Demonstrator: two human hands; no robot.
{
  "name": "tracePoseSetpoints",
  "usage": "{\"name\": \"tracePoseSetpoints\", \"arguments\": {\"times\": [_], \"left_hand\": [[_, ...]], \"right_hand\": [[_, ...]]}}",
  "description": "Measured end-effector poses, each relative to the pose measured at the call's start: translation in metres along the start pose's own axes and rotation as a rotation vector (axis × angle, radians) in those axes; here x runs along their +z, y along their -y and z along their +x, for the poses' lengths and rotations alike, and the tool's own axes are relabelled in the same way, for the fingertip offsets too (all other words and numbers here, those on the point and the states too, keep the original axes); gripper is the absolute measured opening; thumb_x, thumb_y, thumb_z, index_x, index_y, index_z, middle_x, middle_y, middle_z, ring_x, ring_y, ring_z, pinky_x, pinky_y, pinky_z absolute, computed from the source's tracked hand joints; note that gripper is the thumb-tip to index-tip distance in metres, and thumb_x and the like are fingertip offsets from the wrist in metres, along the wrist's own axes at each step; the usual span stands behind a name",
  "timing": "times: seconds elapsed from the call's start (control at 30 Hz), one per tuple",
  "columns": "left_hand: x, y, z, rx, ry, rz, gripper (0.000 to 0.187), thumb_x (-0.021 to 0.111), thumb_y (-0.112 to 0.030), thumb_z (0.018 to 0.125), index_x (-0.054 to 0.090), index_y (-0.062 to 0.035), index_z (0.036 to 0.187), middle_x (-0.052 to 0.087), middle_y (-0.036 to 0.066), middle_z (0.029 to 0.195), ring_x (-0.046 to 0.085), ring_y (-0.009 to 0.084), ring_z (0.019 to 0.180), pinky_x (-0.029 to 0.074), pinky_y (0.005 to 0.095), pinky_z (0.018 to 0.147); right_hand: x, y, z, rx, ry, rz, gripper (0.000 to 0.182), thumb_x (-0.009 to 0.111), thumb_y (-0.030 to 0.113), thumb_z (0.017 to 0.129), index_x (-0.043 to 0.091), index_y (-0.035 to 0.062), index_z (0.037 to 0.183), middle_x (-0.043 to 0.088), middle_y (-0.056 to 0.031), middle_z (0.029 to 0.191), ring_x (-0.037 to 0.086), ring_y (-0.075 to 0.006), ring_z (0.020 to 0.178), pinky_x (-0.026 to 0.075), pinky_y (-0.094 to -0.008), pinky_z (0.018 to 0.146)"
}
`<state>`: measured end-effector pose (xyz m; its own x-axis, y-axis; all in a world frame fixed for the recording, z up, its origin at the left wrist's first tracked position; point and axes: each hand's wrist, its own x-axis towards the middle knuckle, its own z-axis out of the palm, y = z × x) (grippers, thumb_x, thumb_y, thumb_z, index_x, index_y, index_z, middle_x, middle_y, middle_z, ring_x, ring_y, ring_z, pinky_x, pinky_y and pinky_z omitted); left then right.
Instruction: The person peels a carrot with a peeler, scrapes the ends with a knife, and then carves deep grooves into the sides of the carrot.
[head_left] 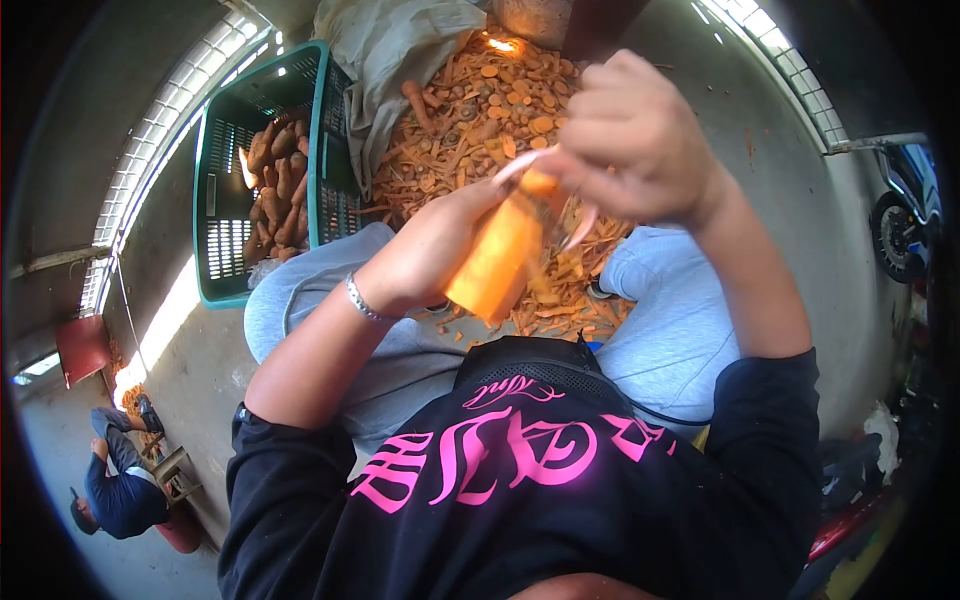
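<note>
My left hand (435, 245) is closed around a thick, peeled orange carrot (492, 262), held tilted above my lap. My right hand (640, 140) is a fist at the carrot's far end, gripping a pale pink peeler (580, 228). Motion blurs the peeler, and its handle is mostly hidden in the fingers. Beneath both hands lies a heap of carrot peelings and cut ends (480, 125), spread between my legs.
To the left stands a green plastic crate (322, 150) with unpeeled carrots (280, 180). A pale sack (385, 50) lies beside the heap. A person (125, 490) sits at lower left. A motorcycle (895, 220) is at the right edge.
</note>
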<state>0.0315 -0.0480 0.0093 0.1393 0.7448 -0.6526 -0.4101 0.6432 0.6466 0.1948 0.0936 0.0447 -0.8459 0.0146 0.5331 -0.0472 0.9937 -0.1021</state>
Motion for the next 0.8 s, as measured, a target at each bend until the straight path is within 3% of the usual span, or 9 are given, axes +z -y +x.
{"name": "tracePoseSetpoints", "arguments": {"times": [0.13, 0.2, 0.3, 0.33, 0.47, 0.57, 0.63, 0.7, 0.8], "left_hand": [[-0.008, -0.004, -0.003, 0.083, 0.129, 0.015, 0.039, 0.042, -0.034, 0.102, 0.054, -0.0023, 0.122, 0.066, 0.011, 0.102, 0.066, 0.0188, 0.088, 0.054, 0.0313, 0.078], [-0.009, -0.007, -0.003, 0.054, 0.157, -0.056, 0.047, 0.042, -0.044, 0.100, 0.054, -0.0030, 0.119, 0.065, 0.013, 0.093, 0.067, 0.0220, 0.077, 0.055, 0.0334, 0.069], [-0.024, -0.016, 0.007, 0.042, 0.310, -0.205, 0.058, 0.047, -0.056, 0.094, 0.050, -0.0040, 0.119, 0.064, 0.014, 0.085, 0.067, 0.0221, 0.070, 0.055, 0.0336, 0.059], [-0.029, -0.016, 0.012, 0.099, 0.284, -0.194, 0.059, 0.050, -0.054, 0.093, 0.047, -0.0014, 0.121, 0.065, 0.016, 0.085, 0.067, 0.0208, 0.071, 0.055, 0.0321, 0.060], [-0.036, -0.027, 0.021, 0.229, 0.011, 0.020, 0.051, 0.053, -0.042, 0.094, 0.048, 0.0026, 0.118, 0.068, 0.018, 0.091, 0.066, 0.0187, 0.070, 0.054, 0.0282, 0.061], [-0.041, -0.025, 0.028, 0.225, -0.002, -0.008, 0.046, 0.052, -0.038, 0.097, 0.051, 0.0025, 0.119, 0.067, 0.017, 0.093, 0.066, 0.0180, 0.074, 0.053, 0.0276, 0.064], [-0.040, -0.022, 0.032, 0.194, -0.023, -0.063, 0.047, 0.051, -0.037, 0.097, 0.049, 0.0035, 0.121, 0.064, 0.017, 0.098, 0.067, 0.0220, 0.078, 0.055, 0.0316, 0.069], [-0.041, -0.023, 0.032, 0.180, 0.010, -0.101, 0.048, 0.049, -0.038, 0.098, 0.047, 0.0040, 0.122, 0.063, 0.018, 0.101, 0.068, 0.0280, 0.085, 0.056, 0.0366, 0.073], [-0.033, -0.027, 0.025, 0.234, 0.073, -0.264, 0.048, 0.046, -0.038, 0.098, 0.048, 0.0036, 0.122, 0.063, 0.019, 0.100, 0.068, 0.0289, 0.088, 0.056, 0.0367, 0.073]], "right_hand": [[-0.008, -0.058, -0.025, 0.212, 0.121, -0.227, 0.028, 0.068, 0.025, 0.083, 0.058, 0.0085, 0.064, 0.045, -0.0022, 0.056, 0.044, -0.0225, 0.058, 0.034, -0.0342, 0.061], [0.006, -0.099, -0.058, 0.424, 0.104, -0.200, 0.032, 0.063, 0.029, 0.089, 0.061, 0.0062, 0.068, 0.050, -0.0041, 0.056, 0.049, -0.0210, 0.059, 0.039, -0.0348, 0.062], [0.032, -0.124, -0.082, 1.009, 0.174, 0.043, 0.043, 0.053, 0.041, 0.095, 0.067, 0.0072, 0.073, 0.061, -0.0066, 0.066, 0.057, -0.0215, 0.066, 0.044, -0.0354, 0.063], [0.045, -0.127, -0.087, 1.046, 0.221, 0.057, 0.049, 0.044, 0.046, 0.098, 0.069, 0.0066, 0.082, 0.065, -0.0124, 0.074, 0.061, -0.0258, 0.071, 0.047, -0.0387, 0.066], [0.126, -0.114, -0.105, 1.105, 0.232, 0.230, 0.054, 0.039, 0.049, 0.099, 0.070, 0.0041, 0.093, 0.065, -0.0183, 0.078, 0.063, -0.0321, 0.076, 0.048, -0.0416, 0.074], [0.176, -0.094, -0.117, 1.171, 0.467, -0.107, 0.051, 0.050, 0.042, 0.093, 0.049, -0.0003, 0.122, 0.046, -0.0195, 0.132, 0.048, -0.0362, 0.118, 0.043, -0.0511, 0.093], [0.196, -0.078, -0.147, 0.984, 0.601, -0.137, 0.045, 0.056, 0.032, 0.088, 0.051, -0.0001, 0.120, 0.051, -0.0186, 0.126, 0.051, -0.0353, 0.116, 0.041, -0.0507, 0.096], [0.209, -0.065, -0.162, 1.081, 0.930, -0.074, 0.039, 0.058, 0.020, 0.086, 0.050, 0.0003, 0.119, 0.053, -0.0189, 0.122, 0.052, -0.0346, 0.115, 0.042, -0.0513, 0.095], [0.232, -0.061, -0.197, 1.067, 0.972, -0.078, 0.038, 0.057, 0.010, 0.084, 0.049, -0.0003, 0.119, 0.056, -0.0210, 0.117, 0.056, -0.0356, 0.109, 0.044, -0.0497, 0.093]]}}
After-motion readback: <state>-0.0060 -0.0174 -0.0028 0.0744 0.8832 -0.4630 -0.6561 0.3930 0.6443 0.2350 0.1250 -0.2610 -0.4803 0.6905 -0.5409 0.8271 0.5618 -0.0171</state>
